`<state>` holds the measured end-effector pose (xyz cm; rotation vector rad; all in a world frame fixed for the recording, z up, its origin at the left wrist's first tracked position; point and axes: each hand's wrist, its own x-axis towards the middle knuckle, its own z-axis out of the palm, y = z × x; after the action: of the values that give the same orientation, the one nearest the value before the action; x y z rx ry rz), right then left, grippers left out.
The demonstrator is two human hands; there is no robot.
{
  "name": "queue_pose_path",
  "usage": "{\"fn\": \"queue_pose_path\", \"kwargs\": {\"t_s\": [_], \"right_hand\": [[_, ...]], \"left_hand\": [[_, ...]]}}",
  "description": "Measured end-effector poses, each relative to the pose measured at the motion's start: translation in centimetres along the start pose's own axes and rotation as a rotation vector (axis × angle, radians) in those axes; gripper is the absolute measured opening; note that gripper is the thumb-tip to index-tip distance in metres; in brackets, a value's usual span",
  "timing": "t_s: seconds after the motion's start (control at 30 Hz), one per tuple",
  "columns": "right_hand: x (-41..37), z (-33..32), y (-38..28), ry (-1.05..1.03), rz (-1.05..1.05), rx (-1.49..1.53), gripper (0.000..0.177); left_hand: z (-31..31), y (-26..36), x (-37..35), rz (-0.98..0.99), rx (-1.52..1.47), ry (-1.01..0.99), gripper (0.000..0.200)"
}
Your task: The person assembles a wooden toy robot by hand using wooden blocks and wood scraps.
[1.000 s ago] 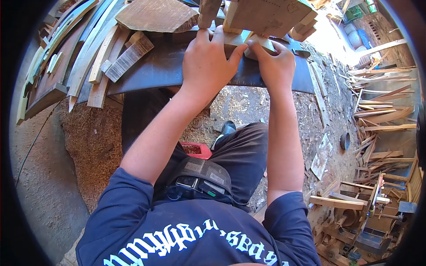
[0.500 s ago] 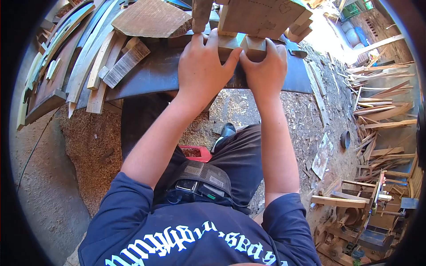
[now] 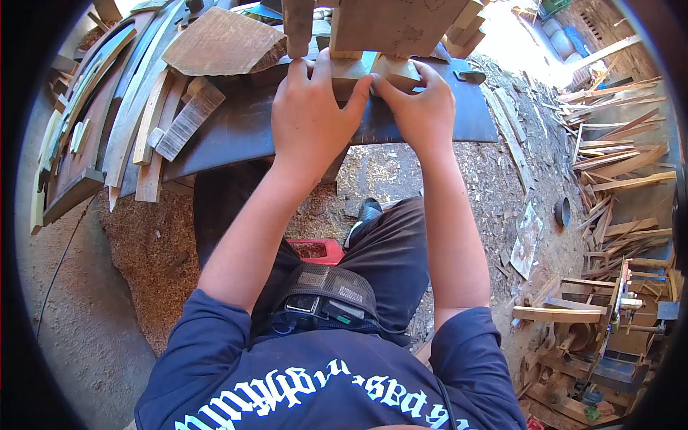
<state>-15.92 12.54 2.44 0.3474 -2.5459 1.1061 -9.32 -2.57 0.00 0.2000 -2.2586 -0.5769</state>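
Observation:
My left hand (image 3: pixel 309 107) is closed around a pale wooden block (image 3: pixel 350 69) on the dark tabletop, its fingers reaching over the far side and its thumb along the near side. Beside it my right hand (image 3: pixel 424 111) grips a second wooden block (image 3: pixel 396 70) between thumb and fingers. The two thumb tips almost meet between the blocks. Just beyond them stands a broad wooden board (image 3: pixel 390 27), seeming to rest on or against the blocks; the exact contact is hidden. An upright wooden piece (image 3: pixel 298 29) is close to my left fingertips.
A brown slab (image 3: pixel 222 41) and a greyish wood offcut (image 3: pixel 190 122) lie left on the dark tabletop (image 3: pixel 244 129). Long strips (image 3: pixel 132 100) stack farther left. A red container (image 3: pixel 315 250) sits between my legs. Scrap wood (image 3: pixel 631 154) and a wooden machine (image 3: pixel 595 337) stand right.
The view has turned slightly, so the table appears farther left. Both hands keep hold of the blocks; the right fingers have shifted a little along theirs.

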Motion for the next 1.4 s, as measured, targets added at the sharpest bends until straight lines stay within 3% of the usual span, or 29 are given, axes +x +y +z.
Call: {"fn": "queue_pose_path", "kwargs": {"t_s": [0.13,0.23,0.37,0.5,0.57,0.67,0.73,0.83,0.93,1.0,1.1,1.23,1.37,1.4], "right_hand": [[-0.4,0.2,0.5,0.038,-0.137,-0.038,0.075],[0.9,-1.7,1.8,-0.239,-0.115,0.284,0.078],[2.0,-3.2,3.2,-0.41,-0.191,0.524,0.08],[-1.2,-3.1,2.8,-0.212,-0.33,0.299,0.077],[-3.3,-1.8,2.1,-0.094,-0.308,0.415,0.072],[-5.7,-1.4,0.6,0.075,-0.476,0.23,0.071],[-6.8,-1.1,-0.5,0.145,-0.538,0.125,0.057],[-8.2,-0.8,-1.6,0.32,-0.665,0.09,0.049],[-8.9,-1.1,-2.1,0.282,-0.672,0.239,0.051],[-9.0,-1.4,-1.9,0.201,-0.613,0.433,0.054],[-8.5,-2.2,-1.0,0.114,-0.589,0.491,0.052],[-8.3,-2.7,-0.9,-0.071,-0.279,0.894,0.06],[-8.3,-2.9,0.2,-0.334,-0.184,0.906,0.07],[-8.2,-2.7,0.3,-0.301,-0.227,0.871,0.067]], "left_hand": [[-0.5,0.1,0.0,-0.02,-0.041,-0.015,0.064],[-0.5,0.0,0.1,-0.011,-0.098,0.001,0.061],[0.0,-0.6,0.3,0.01,-0.199,-0.016,0.059],[-0.1,-1.7,0.6,0.089,-0.393,-0.109,0.064],[-1.5,-1.1,0.3,0.154,-0.465,-0.191,0.078],[-2.4,-1.7,0.1,0.296,-0.438,-0.271,0.098],[-1.6,-3.0,-1.1,0.116,-0.916,-0.52,0.099],[-1.4,-3.3,-1.4,0.225,-0.951,-0.412,0.09],[0.4,-6.4,-2.9,0.205,-0.948,-0.286,0.102],[0.3,-7.5,-3.3,0.215,-0.932,-0.31,0.102],[0.0,-7.9,-3.2,0.23,-0.904,-0.34,0.101],[0.3,-8.0,-3.3,0.244,-0.891,-0.359,0.101],[0.3,-8.1,-3.6,0.249,-0.881,-0.374,0.101],[0.3,-8.2,-3.6,0.251,-0.878,-0.376,0.101]]}}
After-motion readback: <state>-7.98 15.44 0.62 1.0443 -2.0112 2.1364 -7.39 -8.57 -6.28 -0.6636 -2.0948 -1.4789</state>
